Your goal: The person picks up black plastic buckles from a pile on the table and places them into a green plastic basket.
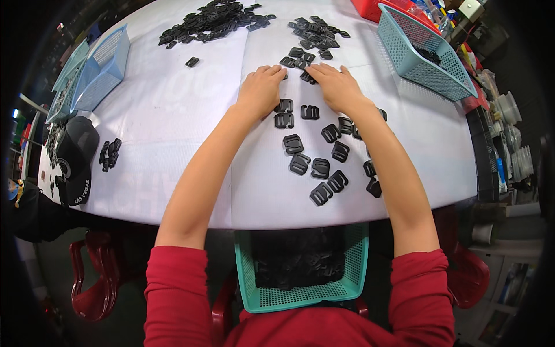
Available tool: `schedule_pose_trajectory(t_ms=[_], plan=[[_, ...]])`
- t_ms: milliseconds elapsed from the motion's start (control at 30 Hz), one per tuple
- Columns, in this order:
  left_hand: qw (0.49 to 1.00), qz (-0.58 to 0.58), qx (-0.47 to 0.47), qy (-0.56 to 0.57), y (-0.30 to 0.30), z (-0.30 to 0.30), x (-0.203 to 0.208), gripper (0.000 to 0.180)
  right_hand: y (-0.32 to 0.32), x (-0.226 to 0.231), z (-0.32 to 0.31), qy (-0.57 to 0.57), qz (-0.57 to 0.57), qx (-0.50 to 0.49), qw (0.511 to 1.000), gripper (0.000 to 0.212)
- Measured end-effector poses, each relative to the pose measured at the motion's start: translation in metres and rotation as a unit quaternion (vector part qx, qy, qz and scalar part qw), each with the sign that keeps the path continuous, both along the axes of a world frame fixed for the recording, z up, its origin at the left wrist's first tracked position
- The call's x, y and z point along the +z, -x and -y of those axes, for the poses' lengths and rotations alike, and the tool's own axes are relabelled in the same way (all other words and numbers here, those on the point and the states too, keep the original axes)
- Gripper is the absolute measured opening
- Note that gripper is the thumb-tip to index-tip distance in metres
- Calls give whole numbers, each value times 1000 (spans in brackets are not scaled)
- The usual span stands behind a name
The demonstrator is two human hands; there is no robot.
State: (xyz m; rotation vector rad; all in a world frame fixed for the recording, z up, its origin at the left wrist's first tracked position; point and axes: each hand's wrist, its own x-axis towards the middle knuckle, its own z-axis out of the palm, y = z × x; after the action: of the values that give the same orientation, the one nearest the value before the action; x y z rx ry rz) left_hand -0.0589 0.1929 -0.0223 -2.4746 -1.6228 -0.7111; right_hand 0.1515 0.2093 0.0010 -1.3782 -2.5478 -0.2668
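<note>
Black plastic strap buckles lie across the white table in front of me. My left hand (261,91) rests among them, fingers stretched forward and apart, beside a small cluster of buckles (299,56). From the right, my right hand (336,88) reaches to the same cluster, its fingertips touching or nearly touching a buckle and its thumb apart. Neither hand visibly grips anything, though the fingertips partly cover some pieces. Between my wrists lies a single buckle (310,112). Closer to me, several loose buckles (320,168) are spread out, some partly hidden by my right forearm.
At the far side is a large buckle heap (217,20), with a smaller pile (315,33) to its right. Blue baskets (103,72) stand left; a teal basket (425,69) stands right. A green basket (245,277) holding black pieces sits at my lap. A black cap (78,153) lies left.
</note>
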Motion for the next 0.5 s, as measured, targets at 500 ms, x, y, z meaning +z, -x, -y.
schedule_pose_trajectory(t_ms=[500], plan=[[869,472,17,149,15,47,7,28,-4,27,24,163,-136,82,974,54]])
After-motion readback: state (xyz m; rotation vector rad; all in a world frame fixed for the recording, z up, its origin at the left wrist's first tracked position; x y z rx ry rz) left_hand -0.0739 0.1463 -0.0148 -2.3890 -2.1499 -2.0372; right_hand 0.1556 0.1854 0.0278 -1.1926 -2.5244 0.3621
